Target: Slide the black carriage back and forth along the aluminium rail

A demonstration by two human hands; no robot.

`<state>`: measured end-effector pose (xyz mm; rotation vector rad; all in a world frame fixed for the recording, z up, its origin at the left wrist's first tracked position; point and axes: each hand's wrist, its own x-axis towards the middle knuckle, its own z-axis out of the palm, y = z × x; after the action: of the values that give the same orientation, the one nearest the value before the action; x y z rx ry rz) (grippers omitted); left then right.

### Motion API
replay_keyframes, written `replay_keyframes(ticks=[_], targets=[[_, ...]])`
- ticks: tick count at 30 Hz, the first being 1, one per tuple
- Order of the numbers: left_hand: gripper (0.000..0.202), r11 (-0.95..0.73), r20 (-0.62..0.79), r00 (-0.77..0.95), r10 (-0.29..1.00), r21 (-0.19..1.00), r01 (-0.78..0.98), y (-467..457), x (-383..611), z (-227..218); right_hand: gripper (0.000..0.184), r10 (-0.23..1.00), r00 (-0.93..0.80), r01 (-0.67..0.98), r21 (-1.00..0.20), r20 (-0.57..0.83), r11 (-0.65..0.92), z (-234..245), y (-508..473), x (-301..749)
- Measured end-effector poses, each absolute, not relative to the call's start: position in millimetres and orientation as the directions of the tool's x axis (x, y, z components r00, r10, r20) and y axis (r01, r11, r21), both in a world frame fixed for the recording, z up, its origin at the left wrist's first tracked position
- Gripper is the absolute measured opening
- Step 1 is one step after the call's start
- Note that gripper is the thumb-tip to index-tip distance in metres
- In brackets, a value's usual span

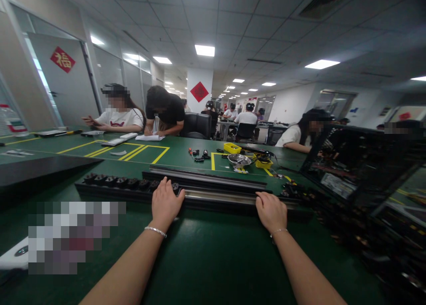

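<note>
A silvery bracelet (156,231) rings the left wrist (160,223), a thinner bracelet (279,230) the right wrist (276,224); both forearms (131,263) are bare.

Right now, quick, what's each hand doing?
Left hand: open, laid over the front black rail.
Right hand: fingers bent over that rail; can't tell if gripping.

free: tabletop (216,260) between forearms (128,260) | blocked: front rail (219,196), rear rail (206,177) ahead; parts pile (346,234) right
</note>
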<state>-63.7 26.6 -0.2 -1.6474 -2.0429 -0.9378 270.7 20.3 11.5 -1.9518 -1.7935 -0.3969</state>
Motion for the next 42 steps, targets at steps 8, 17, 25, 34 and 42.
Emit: replay_keyframes(ticks=[8, 17, 25, 34, 42], targets=[[0.050, 0.075, 0.621, -0.221, 0.752, 0.252, 0.965, 25.7, -63.5, -0.7, 0.039, 0.863, 0.116, 0.988, -0.146, 0.491, -0.049, 11.5, 20.9, 270.7], [0.044, 0.051, 0.597, -0.241, 0.765, 0.317, 0.947, 26.9, -62.1, 0.1, 0.041, 0.873, 0.118, 0.985, -0.167, 0.473, -0.043, 12.9, 19.8, 270.4], [0.045, 0.069, 0.567, -0.244, 0.787, 0.311, 0.948, 28.4, -62.7, 0.8, 0.040, 0.866, 0.117, 0.985, -0.171, 0.486, -0.037, 12.4, 20.2, 271.1], [0.056, 0.063, 0.505, -0.159, 0.849, 0.201, 0.978, 23.5, -61.5, 3.8, 0.040, 0.862, 0.116, 0.985, -0.171, 0.494, -0.034, 10.9, 21.2, 271.5], [0.060, 0.049, 0.470, -0.121, 0.874, 0.161, 0.986, 21.5, -61.1, 5.9, 0.041, 0.862, 0.112, 0.984, -0.175, 0.494, -0.028, 8.5, 22.9, 273.3]])
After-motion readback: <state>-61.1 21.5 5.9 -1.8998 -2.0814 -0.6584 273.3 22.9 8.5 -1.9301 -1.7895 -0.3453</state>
